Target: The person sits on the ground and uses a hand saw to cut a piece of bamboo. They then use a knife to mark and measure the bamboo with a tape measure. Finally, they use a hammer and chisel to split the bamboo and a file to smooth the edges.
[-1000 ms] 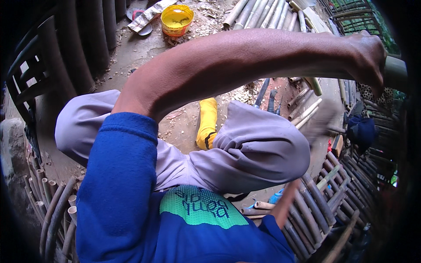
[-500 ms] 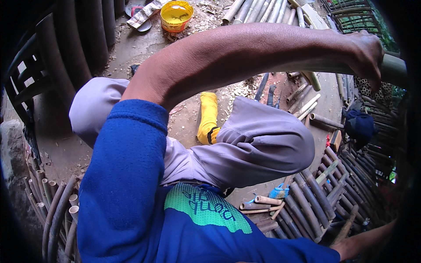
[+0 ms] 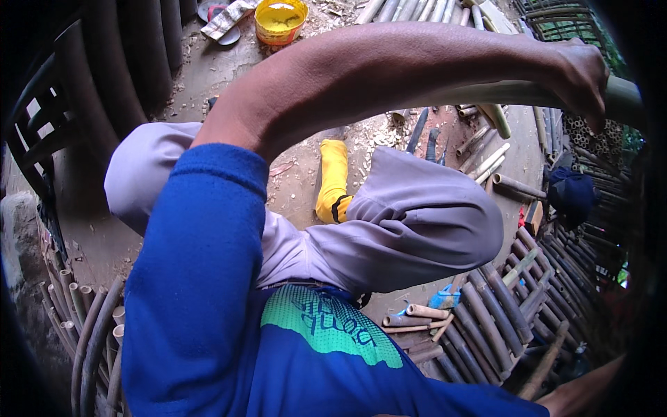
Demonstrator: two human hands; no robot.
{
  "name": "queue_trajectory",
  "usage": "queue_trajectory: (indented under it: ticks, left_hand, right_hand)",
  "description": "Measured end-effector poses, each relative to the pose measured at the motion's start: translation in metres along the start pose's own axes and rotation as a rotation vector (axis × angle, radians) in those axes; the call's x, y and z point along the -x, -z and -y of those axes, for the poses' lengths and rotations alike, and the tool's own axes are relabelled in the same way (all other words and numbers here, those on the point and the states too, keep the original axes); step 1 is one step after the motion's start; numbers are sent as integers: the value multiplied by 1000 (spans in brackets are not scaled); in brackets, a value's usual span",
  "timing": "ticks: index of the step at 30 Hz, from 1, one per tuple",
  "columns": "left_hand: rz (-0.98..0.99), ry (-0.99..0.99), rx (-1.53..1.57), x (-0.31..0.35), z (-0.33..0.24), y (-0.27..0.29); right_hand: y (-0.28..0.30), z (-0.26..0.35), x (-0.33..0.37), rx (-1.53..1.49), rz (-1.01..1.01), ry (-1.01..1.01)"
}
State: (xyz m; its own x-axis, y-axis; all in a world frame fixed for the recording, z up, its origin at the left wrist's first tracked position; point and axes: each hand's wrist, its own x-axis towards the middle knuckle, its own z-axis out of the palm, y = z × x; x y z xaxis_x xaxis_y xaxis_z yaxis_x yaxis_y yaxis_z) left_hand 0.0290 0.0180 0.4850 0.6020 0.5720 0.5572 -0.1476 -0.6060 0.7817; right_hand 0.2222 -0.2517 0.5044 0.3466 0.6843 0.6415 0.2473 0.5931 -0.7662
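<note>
My left arm stretches across to the far right, and my left hand (image 3: 582, 75) is closed round a thick green bamboo pole (image 3: 624, 101). The pole runs along below the forearm, partly covered by it, and passes out at the dark right rim. My right forearm (image 3: 587, 386) enters at the lower right and leaves the picture, so the right hand is hidden from sight. A yellow sock (image 3: 333, 177) covers my foot between my bent legs. Dark-handled tools (image 3: 418, 131) lie on the ground past my knee.
Stacked cut bamboo pieces (image 3: 479, 320) lie at the lower right, with more bamboo stems (image 3: 83, 333) at the lower left. A yellow bucket (image 3: 280, 21) and slippers (image 3: 224, 31) are at the back. Dark curved slats (image 3: 87, 83) stand left. Wood shavings (image 3: 365, 139) litter the ground.
My left forearm has shifted slightly farther away, its hand still round the bamboo pole. Less of my right forearm shows at the lower right.
</note>
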Motion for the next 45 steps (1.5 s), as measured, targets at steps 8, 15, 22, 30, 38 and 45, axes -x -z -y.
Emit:
queue_trajectory:
  ticks: [8,15,22,30,38,45]
  left_hand:
    - [23,2,45,-1,7,-14]
    - [-12,31,-22,12,5,-3]
    - [-24,-26,70,34,12,-20]
    - [-92,-63,395,64,39,6]
    - [97,460,237,243,207,-7]
    - [-304,349,76,280,267,-97]
  right_hand:
    - [3,4,6,46,-2,-10]
    - [-8,-9,-4,-36,32,-2]
    - [-18,-4,-23,-12,77,19]
    - [-49,-54,-11,106,76,-48]
    - [-79,-202,161,314,144,-585]
    - [-144,-289,174,279,354,-601]
